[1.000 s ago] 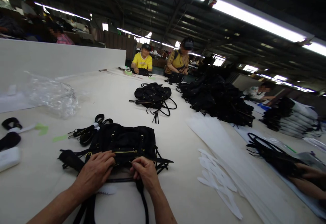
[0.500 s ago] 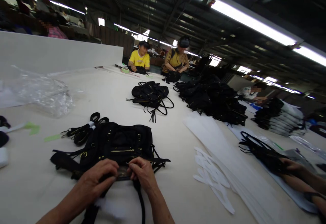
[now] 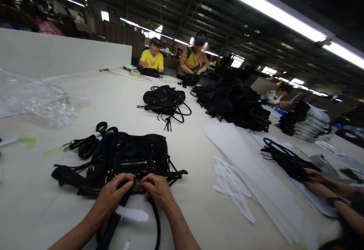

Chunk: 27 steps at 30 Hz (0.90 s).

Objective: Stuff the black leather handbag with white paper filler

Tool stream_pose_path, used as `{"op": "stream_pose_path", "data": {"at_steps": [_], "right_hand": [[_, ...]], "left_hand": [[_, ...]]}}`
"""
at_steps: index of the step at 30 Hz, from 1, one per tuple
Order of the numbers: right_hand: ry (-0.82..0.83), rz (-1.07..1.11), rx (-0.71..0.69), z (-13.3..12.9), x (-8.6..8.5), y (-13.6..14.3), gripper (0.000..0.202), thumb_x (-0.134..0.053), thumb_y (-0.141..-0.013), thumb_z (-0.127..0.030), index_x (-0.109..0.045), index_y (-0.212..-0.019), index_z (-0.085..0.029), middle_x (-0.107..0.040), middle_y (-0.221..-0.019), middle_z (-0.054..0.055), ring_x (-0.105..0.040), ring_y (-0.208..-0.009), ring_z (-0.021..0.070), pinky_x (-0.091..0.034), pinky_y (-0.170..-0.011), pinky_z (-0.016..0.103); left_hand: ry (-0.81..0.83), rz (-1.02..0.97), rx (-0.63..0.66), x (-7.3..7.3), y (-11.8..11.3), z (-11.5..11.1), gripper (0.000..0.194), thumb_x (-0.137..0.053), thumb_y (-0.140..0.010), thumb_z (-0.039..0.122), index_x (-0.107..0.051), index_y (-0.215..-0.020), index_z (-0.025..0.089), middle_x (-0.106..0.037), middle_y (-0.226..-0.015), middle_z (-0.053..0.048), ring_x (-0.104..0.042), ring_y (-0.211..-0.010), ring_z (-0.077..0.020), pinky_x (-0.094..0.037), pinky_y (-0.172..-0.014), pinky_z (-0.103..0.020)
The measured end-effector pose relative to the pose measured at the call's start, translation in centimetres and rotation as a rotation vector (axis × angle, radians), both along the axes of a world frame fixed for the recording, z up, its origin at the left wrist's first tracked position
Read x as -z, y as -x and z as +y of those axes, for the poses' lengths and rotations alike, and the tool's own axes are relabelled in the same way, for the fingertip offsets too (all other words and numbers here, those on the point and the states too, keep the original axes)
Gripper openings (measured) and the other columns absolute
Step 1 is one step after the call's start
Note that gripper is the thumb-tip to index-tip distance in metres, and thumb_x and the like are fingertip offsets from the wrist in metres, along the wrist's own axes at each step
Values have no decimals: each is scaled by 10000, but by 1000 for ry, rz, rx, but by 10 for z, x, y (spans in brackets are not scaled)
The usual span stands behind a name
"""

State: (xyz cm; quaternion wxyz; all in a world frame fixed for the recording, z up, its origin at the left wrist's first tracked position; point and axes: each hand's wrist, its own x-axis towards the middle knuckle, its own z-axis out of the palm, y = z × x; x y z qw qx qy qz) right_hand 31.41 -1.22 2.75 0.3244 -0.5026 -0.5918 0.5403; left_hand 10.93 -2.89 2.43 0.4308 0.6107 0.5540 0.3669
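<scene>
A black handbag with gold zips and buckles lies on the table in front of me. My left hand is closed, thumb and fingers pinching the bag's near edge. Just to its right, my right hand pinches the same edge. A small greyish patch shows between my fingertips; I cannot make out what it is. The bag's black handles run towards me under my hands. Below my left hand, a white strip with a toothed edge lies across one handle.
A bundled black strap lies beyond the bag's left side. Another black bag and a heap of bags stand farther back. White sheets and white cut-outs lie rightward. A co-worker's hands touch a black bag at right.
My fingertips have stayed at the bag's near edge, with my left hand a little closer to the right. The toothed white strip, blurred before, now shows clearly. The whole view has shifted slightly.
</scene>
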Motion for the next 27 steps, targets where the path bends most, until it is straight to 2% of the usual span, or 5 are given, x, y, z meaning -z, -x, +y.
{"op": "stream_pose_path", "data": {"at_steps": [5, 12, 20, 27], "right_hand": [[32, 46, 24, 1, 3, 1, 105, -618, -798, -254, -695, -820, -185, -673, -677, -33, -559, -472, 72, -377, -462, 171], [57, 100, 54, 2, 11, 0, 167, -633, -804, -315, -694, -865, -172, -687, -690, -22, -557, -477, 78, -381, -469, 181], [67, 133, 50, 2, 9, 0, 153, -625, -791, -288, -699, -855, -170, -692, -689, -19, -552, -479, 76, -375, -466, 182], [108, 226, 79, 1, 10, -2, 183, -671, -753, -320, -681, -814, -148, -683, -654, -10, -575, -468, 83, -408, -458, 180]], "left_hand": [[-17, 13, 20, 2, -6, 4, 279, -550, -879, 482, -684, -964, 253, -699, -1116, -38, -625, -1102, -249, -455, -1028, -413], [-45, 33, 15, -5, -11, 5, 267, -557, -863, 470, -693, -925, 249, -711, -1062, -31, -649, -1044, -244, -493, -975, -377], [-22, 50, 30, -2, -10, 8, 286, -542, -884, 491, -698, -963, 265, -706, -1069, -18, -641, -1052, -238, -483, -972, -357], [-54, 90, 81, -1, -23, 16, 302, -505, -906, 501, -694, -901, 265, -699, -953, 5, -661, -955, -215, -497, -889, -306]]}}
